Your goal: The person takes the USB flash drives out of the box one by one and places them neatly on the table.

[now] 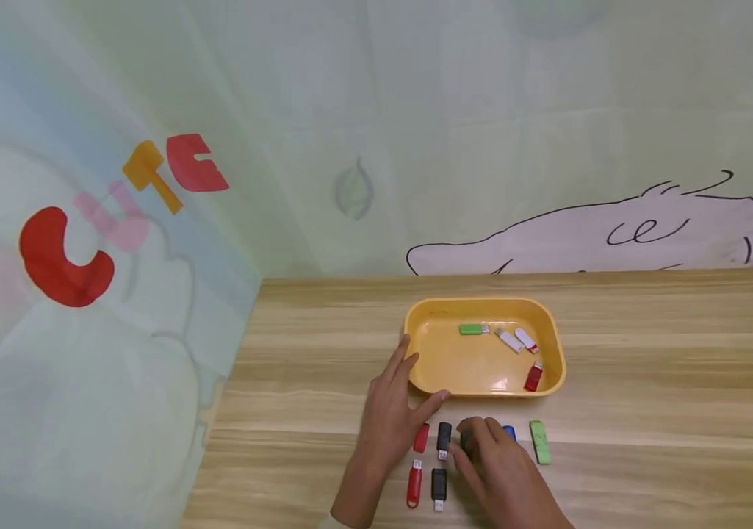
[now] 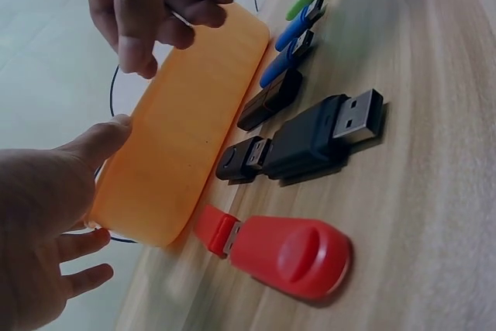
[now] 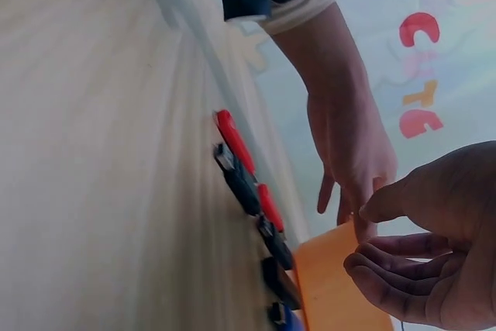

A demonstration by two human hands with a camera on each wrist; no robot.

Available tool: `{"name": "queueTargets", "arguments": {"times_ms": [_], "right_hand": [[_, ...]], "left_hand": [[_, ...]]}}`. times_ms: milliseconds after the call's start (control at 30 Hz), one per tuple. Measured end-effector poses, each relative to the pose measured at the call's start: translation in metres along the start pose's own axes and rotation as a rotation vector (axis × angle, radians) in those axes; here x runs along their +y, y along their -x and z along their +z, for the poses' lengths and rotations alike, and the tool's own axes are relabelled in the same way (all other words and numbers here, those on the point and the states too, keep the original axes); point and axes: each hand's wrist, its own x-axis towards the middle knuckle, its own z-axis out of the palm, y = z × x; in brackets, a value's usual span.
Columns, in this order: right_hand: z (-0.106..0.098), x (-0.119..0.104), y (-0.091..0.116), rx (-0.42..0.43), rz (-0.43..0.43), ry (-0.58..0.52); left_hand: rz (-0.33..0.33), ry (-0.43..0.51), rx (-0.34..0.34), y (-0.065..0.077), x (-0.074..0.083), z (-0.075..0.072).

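My left hand rests at the left side of a yellow plastic tray, fingers stretched along its rim and thumb at the near edge. My right hand hovers over the USB sticks in front of the tray, its fingers loosely bent with nothing visible between them. Two red sticks and two black ones lie left of it. Partly hidden beneath it in the head view, another black stick and two blue sticks show in the left wrist view. A green stick ends the row.
Inside the tray lie a green stick, two white sticks and a red stick. The wooden table meets a printed cloth backdrop at the back and left.
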Motion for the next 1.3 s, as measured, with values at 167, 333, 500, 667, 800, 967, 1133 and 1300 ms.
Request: {"name": "queueTargets", "arguments": {"times_ms": [167,333,500,667,800,967,1133,1300], "right_hand": [[-0.009,-0.002,-0.007,0.053,-0.022,-0.011],[-0.015,0.0,-0.013,0.118,-0.077,0.007],[-0.021,0.002,-0.018,0.176,-0.114,0.042],[-0.026,0.004,-0.023,0.227,-0.135,0.056],[-0.031,0.006,-0.027,0.266,-0.161,0.042],[-0.037,0.008,-0.036,0.279,-0.146,0.049],[-0.042,0.011,-0.046,0.298,-0.144,0.047],[-0.048,0.013,-0.054,0.31,-0.152,0.018]], "left_hand": [[0.013,-0.018,0.012,0.0,0.001,0.001],[0.017,-0.018,0.005,0.0,0.002,-0.001],[0.008,-0.032,0.003,0.0,0.002,-0.001],[0.008,-0.033,0.001,0.0,0.002,-0.001],[0.027,-0.041,0.01,0.001,0.002,-0.002],[0.041,-0.045,0.019,0.001,0.003,-0.002],[0.024,-0.038,0.009,0.0,0.003,-0.002],[0.017,-0.021,0.002,0.0,0.002,-0.002]]}}
